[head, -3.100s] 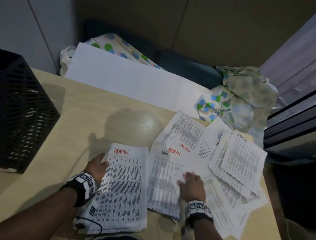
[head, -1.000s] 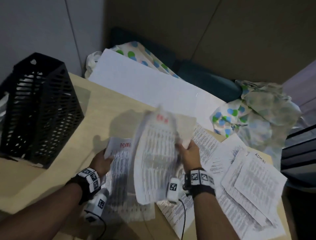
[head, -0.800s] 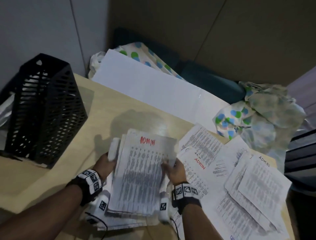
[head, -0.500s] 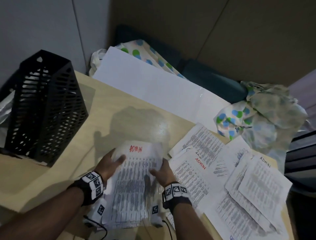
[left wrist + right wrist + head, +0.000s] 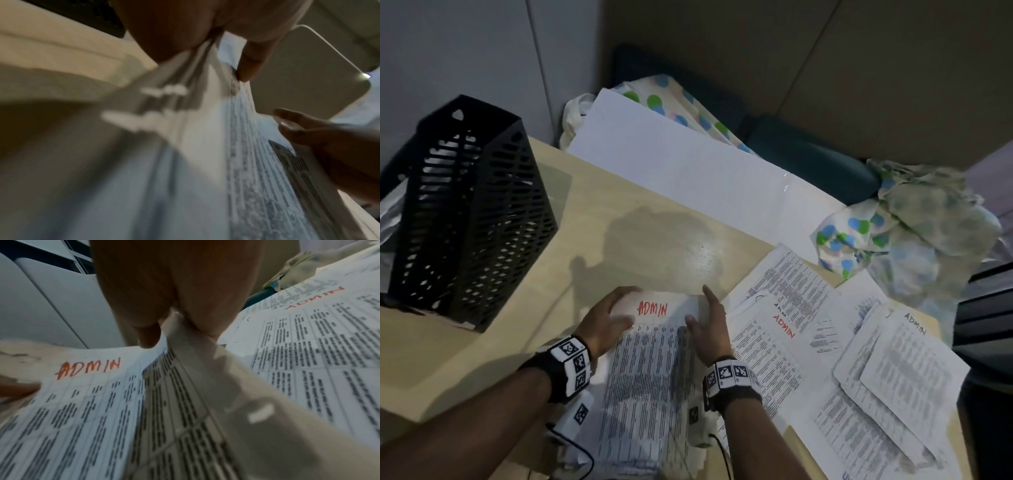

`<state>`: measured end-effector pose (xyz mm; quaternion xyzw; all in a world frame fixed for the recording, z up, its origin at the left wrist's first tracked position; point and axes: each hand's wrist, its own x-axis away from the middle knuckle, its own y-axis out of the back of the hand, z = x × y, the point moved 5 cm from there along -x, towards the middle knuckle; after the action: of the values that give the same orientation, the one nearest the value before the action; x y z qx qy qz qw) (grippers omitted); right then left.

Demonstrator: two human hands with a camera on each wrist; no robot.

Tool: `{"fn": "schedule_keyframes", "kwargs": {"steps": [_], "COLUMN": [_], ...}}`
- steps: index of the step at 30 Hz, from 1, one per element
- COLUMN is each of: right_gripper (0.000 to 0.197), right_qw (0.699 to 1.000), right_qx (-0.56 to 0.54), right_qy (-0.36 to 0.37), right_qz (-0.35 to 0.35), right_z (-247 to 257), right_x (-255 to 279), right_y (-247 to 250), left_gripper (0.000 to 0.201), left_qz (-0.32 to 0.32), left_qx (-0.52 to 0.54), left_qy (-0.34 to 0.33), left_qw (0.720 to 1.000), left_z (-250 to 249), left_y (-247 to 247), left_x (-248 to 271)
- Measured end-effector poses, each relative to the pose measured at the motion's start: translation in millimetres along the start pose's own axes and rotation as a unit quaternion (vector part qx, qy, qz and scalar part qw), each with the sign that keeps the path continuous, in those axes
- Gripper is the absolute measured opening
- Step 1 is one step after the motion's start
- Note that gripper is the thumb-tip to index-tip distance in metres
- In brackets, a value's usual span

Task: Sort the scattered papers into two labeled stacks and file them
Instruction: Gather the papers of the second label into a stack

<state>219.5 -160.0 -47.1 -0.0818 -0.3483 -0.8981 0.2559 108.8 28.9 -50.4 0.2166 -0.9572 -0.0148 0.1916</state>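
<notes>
A stack of printed sheets (image 5: 650,370) headed ADMIN in red (image 5: 88,368) lies on the table near me. My left hand (image 5: 616,308) curls round its top left corner, thumb (image 5: 248,65) on the top sheet. Along the stack's right edge my right hand (image 5: 700,308) presses with straight fingers, and its thumb (image 5: 148,337) rests on top. More printed sheets lie scattered to the right: one headed ADMIN in red (image 5: 767,353) and a small pile headed ADMIN in black (image 5: 904,373).
A black mesh file holder (image 5: 469,212) stands on the left of the wooden table (image 5: 654,240). Behind the table edge lean a large white board (image 5: 688,164) and a polka-dot cloth (image 5: 893,233). Cables from the wrist cameras trail near the front edge.
My right hand brought a lifted sheet down onto the ADMIN stack, pressed it flat, then slid to the right edge. My left hand moved up to the top left corner.
</notes>
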Motion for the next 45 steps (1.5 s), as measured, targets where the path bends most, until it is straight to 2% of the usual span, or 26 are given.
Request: {"fn": "schedule_keyframes", "kwargs": {"steps": [3,6,10,12,14,15,17,19,21,22,23,26,28,30,32,35,38,41,45], "right_gripper": [0.048,0.051,0.041,0.041,0.043,0.044,0.045,0.053,0.062,0.065,0.071,0.106,0.103,0.079,0.064,0.032,0.024,0.019,0.014], "right_qw": [0.998,0.998,0.992,0.991,0.995,0.997,0.987,0.945,0.893,0.877,0.868,0.85,0.84,0.844,0.845,0.889,0.9,0.879,0.889], "right_qx": [0.066,0.055,0.118,0.116,0.085,0.07,0.078,0.099,0.117,0.123,0.113,0.048,-0.008,-0.096,-0.105,-0.099,-0.11,-0.16,-0.133], "right_qy": [0.004,0.015,0.016,0.015,0.002,-0.009,-0.071,-0.23,-0.387,-0.431,-0.455,-0.481,-0.479,-0.432,-0.396,-0.321,-0.306,-0.331,-0.326], "right_qz": [0.01,0.005,0.05,0.07,0.056,0.018,-0.12,-0.212,-0.198,-0.174,-0.165,-0.209,-0.254,-0.303,-0.343,-0.312,-0.291,-0.303,-0.292], "right_z": [2.5,2.4,-2.7,-4.5,-10.5,-17.1,-38.7,-73.1,-106.1,-118.7,-129.7,-157.0,-171.0,-180.1,-183.9,-190.1,-202.6,-176.9,-152.0], "right_x": [-5.8,-6.5,-4.5,-2.0,0.0,0.3,2.7,17.9,43.1,54.0,61.9,74.0,72.2,70.7,71.9,65.6,62.7,71.7,71.1], "right_y": [-0.4,2.6,-6.5,-9.3,-1.6,8.7,44.8,82.5,105.0,108.9,109.9,110.3,112.3,116.9,123.2,120.5,119.5,116.4,117.4], "left_gripper": [0.06,0.076,0.053,0.048,0.048,0.048,0.054,0.066,0.063,0.06,0.057,0.056,0.057,0.06,0.055,0.052,0.054,0.055,0.053], "left_qz": [0.022,0.036,0.058,0.055,0.043,0.035,0.028,0.034,0.043,0.047,0.05,0.051,0.053,0.062,0.053,0.02,0.009,0.014,0.026], "left_qx": [-0.03,-0.051,-0.086,-0.102,-0.114,-0.118,-0.124,-0.145,-0.205,-0.237,-0.259,-0.27,-0.277,-0.279,-0.279,-0.271,-0.264,-0.262,-0.264], "left_qy": [-0.018,-0.023,-0.005,-0.011,-0.006,0.007,0.022,0.028,0.034,0.039,0.048,0.051,0.044,0.035,0.047,0.07,0.072,0.081,0.084], "left_qw": [0.999,0.998,0.995,0.993,0.993,0.992,0.992,0.988,0.977,0.97,0.963,0.96,0.958,0.958,0.958,0.96,0.962,0.962,0.96], "left_z": [2.6,1.1,9.2,13.2,16.2,19.5,27.1,35.6,42.2,43.8,44.7,44.5,44.6,42.5,40.4,39.8,40.9,43.0,42.5], "left_y": [-4.7,-6.4,-10.6,-11.3,-9.6,-7.9,-3.0,1.4,1.8,0.4,-1.6,-5.0,-4.1,-5.1,-3.7,1.4,2.6,1.1,0.7], "left_x": [1.7,2.3,4.7,6.2,5.6,4.8,4.4,5.3,7.2,8.6,10.2,11.6,10.6,8.7,5.1,-1.0,-0.7,1.0,1.5]}}
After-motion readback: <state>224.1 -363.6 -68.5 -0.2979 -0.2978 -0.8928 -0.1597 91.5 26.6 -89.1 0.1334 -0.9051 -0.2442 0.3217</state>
